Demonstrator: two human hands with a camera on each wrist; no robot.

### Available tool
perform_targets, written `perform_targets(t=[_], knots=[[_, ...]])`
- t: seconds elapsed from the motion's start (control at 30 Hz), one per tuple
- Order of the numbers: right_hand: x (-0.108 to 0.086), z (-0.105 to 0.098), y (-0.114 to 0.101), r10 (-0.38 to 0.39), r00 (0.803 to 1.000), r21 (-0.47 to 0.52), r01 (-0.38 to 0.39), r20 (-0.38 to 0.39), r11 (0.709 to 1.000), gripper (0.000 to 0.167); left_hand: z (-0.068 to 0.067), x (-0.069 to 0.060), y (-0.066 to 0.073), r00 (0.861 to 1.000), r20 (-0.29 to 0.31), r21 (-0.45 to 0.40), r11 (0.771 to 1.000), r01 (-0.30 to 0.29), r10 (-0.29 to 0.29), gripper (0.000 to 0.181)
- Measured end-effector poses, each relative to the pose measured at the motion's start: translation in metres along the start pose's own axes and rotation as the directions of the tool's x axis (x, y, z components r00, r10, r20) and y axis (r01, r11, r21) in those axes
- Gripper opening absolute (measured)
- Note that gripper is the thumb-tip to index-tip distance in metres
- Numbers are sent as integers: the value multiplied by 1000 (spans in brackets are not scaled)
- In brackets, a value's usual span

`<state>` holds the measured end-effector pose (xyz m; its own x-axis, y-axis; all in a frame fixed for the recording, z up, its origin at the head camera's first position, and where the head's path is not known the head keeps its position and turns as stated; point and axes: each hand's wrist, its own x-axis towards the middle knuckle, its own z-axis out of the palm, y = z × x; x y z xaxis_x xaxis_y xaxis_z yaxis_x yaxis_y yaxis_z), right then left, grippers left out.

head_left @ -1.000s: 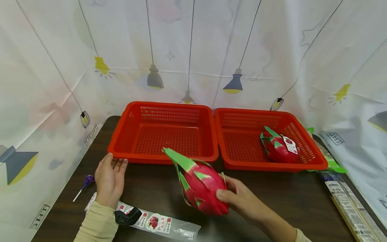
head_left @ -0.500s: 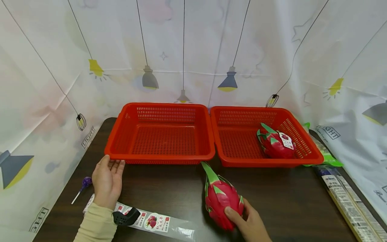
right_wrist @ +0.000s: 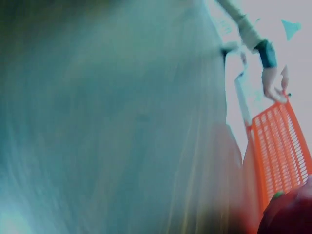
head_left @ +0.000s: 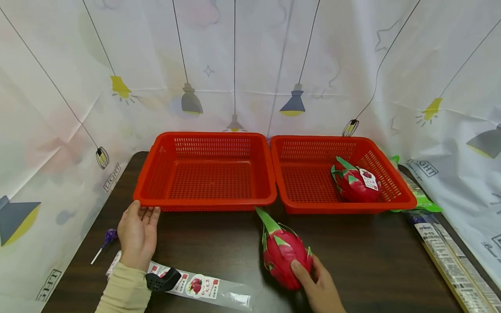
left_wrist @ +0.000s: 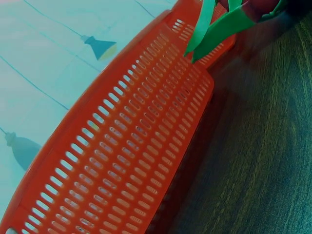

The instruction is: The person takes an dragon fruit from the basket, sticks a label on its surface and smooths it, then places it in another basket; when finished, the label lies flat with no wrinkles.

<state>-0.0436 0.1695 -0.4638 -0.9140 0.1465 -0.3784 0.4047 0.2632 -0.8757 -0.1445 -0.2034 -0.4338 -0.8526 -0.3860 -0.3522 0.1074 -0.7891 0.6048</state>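
A pink dragon fruit (head_left: 285, 256) with green leaf tips is in my right hand (head_left: 318, 282), thumb on top and fingers round its far side. It is low over the table in front of the baskets; whether it touches the wood I cannot tell. My left hand (head_left: 137, 237) holds the front left corner of the left red basket (head_left: 205, 205) at its rim, palm up. In the left wrist view the basket's slotted wall (left_wrist: 122, 136) fills the middle, with green leaf tips (left_wrist: 219, 36) above. The right wrist view is blurred, with part of the dragon fruit (right_wrist: 290, 214) at the corner.
A second red basket (head_left: 305, 208) stands right of the first, holding a labelled dragon fruit (head_left: 358, 184). A strip of stickers (head_left: 199, 287) lies by my left wrist, a purple lollipop (head_left: 110, 236) left of it. Long packets (head_left: 442, 256) and a green bag (head_left: 426, 202) lie at right.
My right hand has brought the dragon fruit right and down toward the table, and its leafy end has turned more upright in view. My left hand stays at the basket corner.
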Motion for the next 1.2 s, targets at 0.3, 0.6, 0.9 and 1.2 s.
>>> perform_targets(t=[0.3,0.6,0.9,1.2], knots=[[-3,4,-5,18,998,65,-22,62,998,86,-4,-9,-1,998,-34,41,998,47,-45,23],[-6,7,-9,37,998,47,-40,56,998,89,-41,-53,-4,912,342,853,482,-200,-226,18],[-9,10,-10,-72,997,10,72,39,997,76,-65,-76,-16,759,508,656,-388,-647,-407,49],[-13,13,-13,-89,995,20,88,53,996,77,-79,-74,-28,744,530,606,-432,-668,-406,54]])
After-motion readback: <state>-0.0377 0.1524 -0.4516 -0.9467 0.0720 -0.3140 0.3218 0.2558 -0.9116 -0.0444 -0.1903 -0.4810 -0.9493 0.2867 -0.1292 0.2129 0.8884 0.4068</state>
